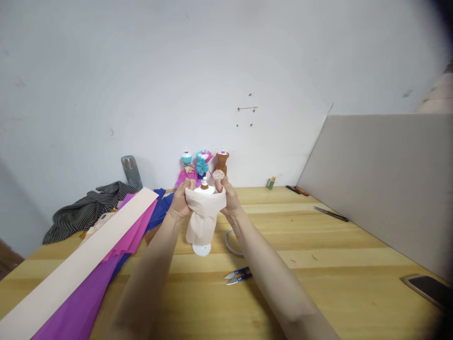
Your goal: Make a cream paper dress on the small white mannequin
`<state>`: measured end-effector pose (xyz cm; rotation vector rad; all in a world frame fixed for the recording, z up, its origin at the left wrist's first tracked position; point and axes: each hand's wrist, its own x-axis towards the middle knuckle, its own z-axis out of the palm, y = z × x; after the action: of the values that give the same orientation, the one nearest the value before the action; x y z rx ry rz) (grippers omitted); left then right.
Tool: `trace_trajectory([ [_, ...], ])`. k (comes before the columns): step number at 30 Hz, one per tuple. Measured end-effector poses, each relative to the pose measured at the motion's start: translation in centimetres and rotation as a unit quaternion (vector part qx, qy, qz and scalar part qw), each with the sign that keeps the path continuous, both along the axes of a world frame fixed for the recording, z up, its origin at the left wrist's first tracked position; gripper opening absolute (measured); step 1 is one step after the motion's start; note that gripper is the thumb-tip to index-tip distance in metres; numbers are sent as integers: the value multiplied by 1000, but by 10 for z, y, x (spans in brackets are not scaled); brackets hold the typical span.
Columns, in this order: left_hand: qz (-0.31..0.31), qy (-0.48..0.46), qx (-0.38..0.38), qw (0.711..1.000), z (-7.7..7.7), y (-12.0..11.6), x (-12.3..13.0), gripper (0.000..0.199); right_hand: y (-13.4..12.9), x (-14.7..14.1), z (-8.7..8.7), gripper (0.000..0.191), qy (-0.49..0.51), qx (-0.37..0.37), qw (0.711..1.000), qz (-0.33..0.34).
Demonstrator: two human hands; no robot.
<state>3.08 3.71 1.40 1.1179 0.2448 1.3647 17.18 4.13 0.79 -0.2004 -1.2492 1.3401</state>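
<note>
In front of me a small white dress form [201,249] stands upright on the table, its neck and round base showing. Pale cream fabric [203,222] is draped around its body and hides most of it. My left hand [181,200] pinches the fabric's upper edge on the left side. On the right side, my right hand [230,196] grips the same edge, which is stretched between the two hands. Just beneath my right forearm lie blue-handled thread snips [238,275], partly covered, and a pale ring-shaped band [231,243].
Three dressed mini forms, one in brown [222,163], stand by the wall. Left lie a cream strip [81,257], purple fabric [83,293] and a striped cloth [92,208], near a bottle [131,171]. Right are a green-labelled item [272,183], tweezers [331,214], a phone [430,290] and a grey panel [382,179].
</note>
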Motion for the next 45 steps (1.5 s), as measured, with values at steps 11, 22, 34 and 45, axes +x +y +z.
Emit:
trace_trajectory([
  [11,46,-8,19,999,2,6,3,55,13,-6,-2,55,-42,7,999,-33],
  [22,87,-41,5,995,1,2,3,54,10,-12,1,53,6,3,997,-71],
  [34,222,-99,54,969,-6,2,4,55,23,-11,-6,55,18,-33,996,-75],
  [45,266,-35,91,959,-1,-2,7,60,31,-14,-3,60,-17,-18,996,-89],
])
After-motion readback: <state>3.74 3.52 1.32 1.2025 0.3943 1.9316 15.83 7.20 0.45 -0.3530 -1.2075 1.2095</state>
